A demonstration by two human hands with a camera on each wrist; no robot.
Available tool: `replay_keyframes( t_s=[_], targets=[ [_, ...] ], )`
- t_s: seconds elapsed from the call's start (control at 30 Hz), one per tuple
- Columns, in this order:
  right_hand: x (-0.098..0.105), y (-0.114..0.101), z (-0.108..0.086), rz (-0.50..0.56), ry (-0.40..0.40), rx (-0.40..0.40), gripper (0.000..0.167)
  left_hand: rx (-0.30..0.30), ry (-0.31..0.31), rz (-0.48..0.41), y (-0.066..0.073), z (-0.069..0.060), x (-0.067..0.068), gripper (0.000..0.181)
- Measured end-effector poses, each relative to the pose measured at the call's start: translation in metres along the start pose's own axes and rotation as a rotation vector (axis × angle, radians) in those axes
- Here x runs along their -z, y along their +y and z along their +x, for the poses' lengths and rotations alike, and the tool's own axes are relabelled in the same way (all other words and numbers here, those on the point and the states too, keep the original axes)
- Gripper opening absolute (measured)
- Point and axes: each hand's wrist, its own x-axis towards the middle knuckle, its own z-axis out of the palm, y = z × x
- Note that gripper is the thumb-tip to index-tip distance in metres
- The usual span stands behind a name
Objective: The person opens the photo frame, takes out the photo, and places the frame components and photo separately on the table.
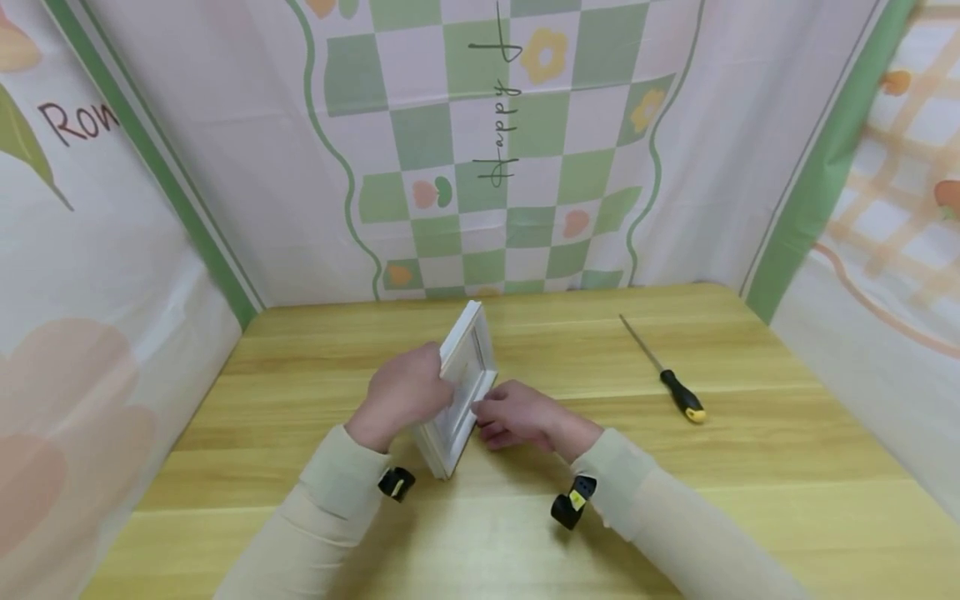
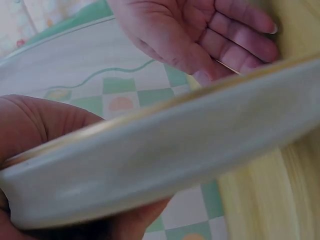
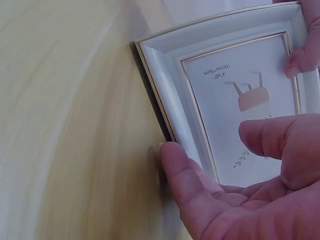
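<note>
A white picture frame [image 1: 486, 354] with thin gold lines stands tilted on edge over the wooden table. My left hand [image 1: 411, 385] grips one side of it, thumb on the front; its other fingers are partly hidden behind. In the right wrist view the picture frame [image 3: 162, 82] shows a printed insert [image 3: 220, 95] marked 10cmx15cm, appearing upside down. My right hand [image 1: 517, 414] is at the lower edge, fingertips by the rim and thumb [image 3: 265, 135] held apart in front of the insert. The left wrist view shows the frame's pale outer side [image 2: 165, 145].
On the right of the wooden table [image 1: 750, 492] lies a screwdriver [image 1: 681, 395] with a black and yellow handle, its shaft pointing away to the back left. Printed cloth [image 1: 480, 133] hangs behind the table, and more cloth hangs at both sides.
</note>
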Motion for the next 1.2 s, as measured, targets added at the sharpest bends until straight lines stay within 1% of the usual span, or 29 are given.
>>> replay_keyframes(
  t_s=[0.1, 0.2, 0.37, 0.57, 0.63, 0.73, 0.83, 0.93, 1.07, 1.2],
  targets=[
    [0.004, 0.0, -0.003, -0.03, 0.013, 0.001, 0.036, 0.009, -0.01, -0.09, -0.002, 0.001, -0.001, 0.039],
    [0.009, -0.001, -0.007, -0.066, 0.023, 0.0, 0.035, 0.015, -0.005, -0.179, -0.005, 0.001, -0.004, 0.043],
    [0.017, -0.004, -0.012, -0.139, 0.053, 0.0, 0.037, 0.003, -0.007, -0.361, -0.01, 0.004, -0.012, 0.051],
    [0.027, -0.004, -0.017, -0.249, 0.101, -0.004, 0.037, -0.025, -0.054, -0.617, -0.016, 0.009, -0.027, 0.059],
    [0.03, -0.004, -0.018, -0.291, 0.12, -0.007, 0.036, -0.032, -0.075, -0.716, -0.018, 0.009, -0.032, 0.058],
    [0.034, -0.004, -0.02, -0.358, 0.149, -0.011, 0.034, -0.034, -0.092, -0.824, -0.021, 0.011, -0.04, 0.056],
    [0.037, -0.005, -0.021, -0.438, 0.18, -0.017, 0.028, -0.017, -0.103, -0.875, -0.023, 0.014, -0.048, 0.051],
    [0.041, -0.005, -0.023, -0.533, 0.211, -0.021, 0.025, -0.015, -0.121, -0.917, -0.025, 0.016, -0.056, 0.048],
    [0.045, -0.006, -0.024, -0.651, 0.246, -0.025, 0.025, 0.006, -0.135, -0.998, -0.025, 0.016, -0.066, 0.049],
    [0.048, -0.007, -0.024, -0.777, 0.278, -0.002, 0.027, 0.023, -0.125, -1.068, -0.024, 0.016, -0.077, 0.05]
  ],
)
